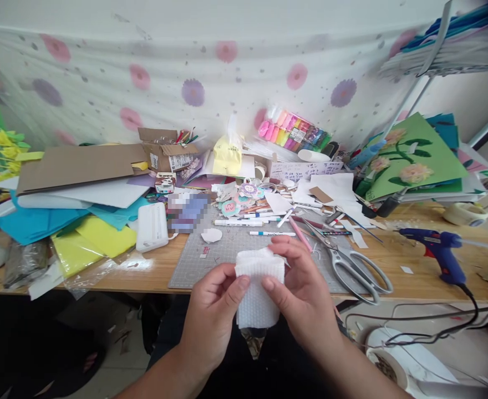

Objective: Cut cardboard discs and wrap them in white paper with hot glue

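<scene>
A folded white textured tissue [259, 302] is held up between both hands, just in front of the table's near edge. My left hand [213, 310] pinches its left side, with the thumb on the near face and the fingers behind. On the right side my right hand [306, 299] grips it the same way, its thumb pressed on the front and its upper fingers reaching over the top corner. Behind the tissue lies a grey cutting mat [194, 255] with small paper scraps and a white torn paper piece [211, 236].
Grey-handled scissors [354, 266] lie right of the mat, and a blue glue gun [437, 246] with a cord sits farther right. Several markers [244, 223] and paper scraps crowd the middle. Coloured sheets [106, 238] and a white box-shaped device [151, 226] are on the left.
</scene>
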### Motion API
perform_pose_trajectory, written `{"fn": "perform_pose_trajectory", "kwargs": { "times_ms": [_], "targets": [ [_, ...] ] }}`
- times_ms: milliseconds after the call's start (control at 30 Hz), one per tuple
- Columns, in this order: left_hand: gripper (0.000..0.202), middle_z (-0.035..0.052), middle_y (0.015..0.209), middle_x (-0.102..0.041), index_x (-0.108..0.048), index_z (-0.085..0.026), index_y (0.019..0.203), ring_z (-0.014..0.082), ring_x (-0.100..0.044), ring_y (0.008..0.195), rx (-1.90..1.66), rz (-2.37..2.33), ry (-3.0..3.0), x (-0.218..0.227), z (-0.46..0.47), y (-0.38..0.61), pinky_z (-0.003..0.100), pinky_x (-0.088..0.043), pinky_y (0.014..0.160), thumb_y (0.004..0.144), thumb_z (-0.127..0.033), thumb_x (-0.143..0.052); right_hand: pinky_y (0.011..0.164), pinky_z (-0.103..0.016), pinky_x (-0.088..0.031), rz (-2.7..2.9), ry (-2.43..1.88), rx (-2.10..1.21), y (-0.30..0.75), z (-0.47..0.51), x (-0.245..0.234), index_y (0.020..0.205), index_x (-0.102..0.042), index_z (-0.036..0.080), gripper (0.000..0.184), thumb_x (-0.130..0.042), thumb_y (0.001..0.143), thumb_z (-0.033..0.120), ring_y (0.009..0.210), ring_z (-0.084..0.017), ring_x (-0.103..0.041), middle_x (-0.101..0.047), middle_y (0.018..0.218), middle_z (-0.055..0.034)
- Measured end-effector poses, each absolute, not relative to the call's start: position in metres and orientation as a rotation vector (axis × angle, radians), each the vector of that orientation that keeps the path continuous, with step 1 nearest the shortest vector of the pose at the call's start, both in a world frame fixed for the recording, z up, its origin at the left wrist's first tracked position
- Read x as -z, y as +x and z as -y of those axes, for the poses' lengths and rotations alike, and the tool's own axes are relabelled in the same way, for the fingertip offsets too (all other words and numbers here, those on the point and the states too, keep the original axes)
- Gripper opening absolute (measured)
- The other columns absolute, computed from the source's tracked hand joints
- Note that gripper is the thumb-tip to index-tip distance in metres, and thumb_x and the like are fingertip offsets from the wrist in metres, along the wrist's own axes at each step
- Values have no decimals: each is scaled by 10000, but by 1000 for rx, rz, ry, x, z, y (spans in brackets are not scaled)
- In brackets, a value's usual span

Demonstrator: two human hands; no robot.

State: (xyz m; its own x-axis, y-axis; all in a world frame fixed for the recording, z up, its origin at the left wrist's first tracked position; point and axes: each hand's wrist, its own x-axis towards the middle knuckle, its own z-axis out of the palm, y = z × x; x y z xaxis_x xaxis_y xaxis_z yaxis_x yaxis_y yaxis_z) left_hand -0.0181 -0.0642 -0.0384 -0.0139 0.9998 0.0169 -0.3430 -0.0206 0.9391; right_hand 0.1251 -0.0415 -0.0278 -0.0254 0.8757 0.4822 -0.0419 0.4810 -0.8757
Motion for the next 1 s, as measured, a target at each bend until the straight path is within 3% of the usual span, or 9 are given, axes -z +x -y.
{"fn": "perform_pose_trajectory", "kwargs": {
  "times_ms": [100, 200, 300, 500, 633, 867, 1000],
  "targets": [
    [151, 6, 773, -675, -682, -189, 927, 109, -536, 622, -1354, -929, 908, 37, 64, -17, 211, -420, 559, 837, -302, -641, 832, -356, -518, 1371, -714, -1086, 124, 39, 30, 1259, -498, 315, 509, -687, 790, 261, 992, -214, -596, -561, 1140, -63],
    [195, 9, 810, -685, -663, -196, 998, 106, -545, 616, -1357, -945, 917, 38, 63, -17, 214, -433, 565, 850, -316, -623, 738, -301, -528, 1397, -741, -1077, 125, 38, 30, 1148, -584, 295, 343, -661, 819, 236, 840, -177, -633, -637, 968, -26],
    [199, 6, 831, -695, -648, -207, 995, 113, -577, 636, -1320, -989, 1013, 35, 62, -17, 223, -465, 602, 853, -341, -612, 659, -281, -507, 1502, -821, -887, 128, 36, 29, 985, -641, 260, 164, -638, 834, 195, 739, -166, -619, -651, 823, -11],
    [189, 8, 875, -719, -633, -223, 980, 175, -660, 809, -1154, -1173, 1357, 28, 47, 3, 271, -501, 738, 844, -349, -600, 749, -286, -507, 1828, -708, -395, 164, 26, 20, 1175, -584, 250, 382, -598, 842, 63, 851, -169, -622, -662, 939, -45],
    [232, 25, 1006, -719, -636, -229, 1063, 202, -652, 948, -1108, -1127, 1670, 33, 26, 31, 296, -474, 848, 839, -273, -590, 746, -298, -506, 1899, -760, -218, 205, 16, 23, 1125, -627, 224, 340, -590, 841, 40, 840, -174, -622, -648, 915, -62],
    [168, 8, 873, -745, -691, -225, 954, 201, -669, 806, -1006, -1168, 1829, 43, -1, 61, 272, -477, 736, 823, -266, -595, 753, -320, -523, 1864, -934, -207, 245, 4, 55, 1118, -644, 251, 301, -590, 854, 118, 873, -195, -647, -692, 950, -64],
    [152, -4, 739, -717, -709, -222, 834, 187, -639, 689, -1007, -1199, 1816, 43, -6, 64, 255, -451, 642, 823, -326, -599, 781, -324, -516, 1709, -1096, -494, 248, 2, 64, 1233, -587, 258, 441, -647, 805, 167, 866, -196, -655, -713, 999, -51]
  ]
}}
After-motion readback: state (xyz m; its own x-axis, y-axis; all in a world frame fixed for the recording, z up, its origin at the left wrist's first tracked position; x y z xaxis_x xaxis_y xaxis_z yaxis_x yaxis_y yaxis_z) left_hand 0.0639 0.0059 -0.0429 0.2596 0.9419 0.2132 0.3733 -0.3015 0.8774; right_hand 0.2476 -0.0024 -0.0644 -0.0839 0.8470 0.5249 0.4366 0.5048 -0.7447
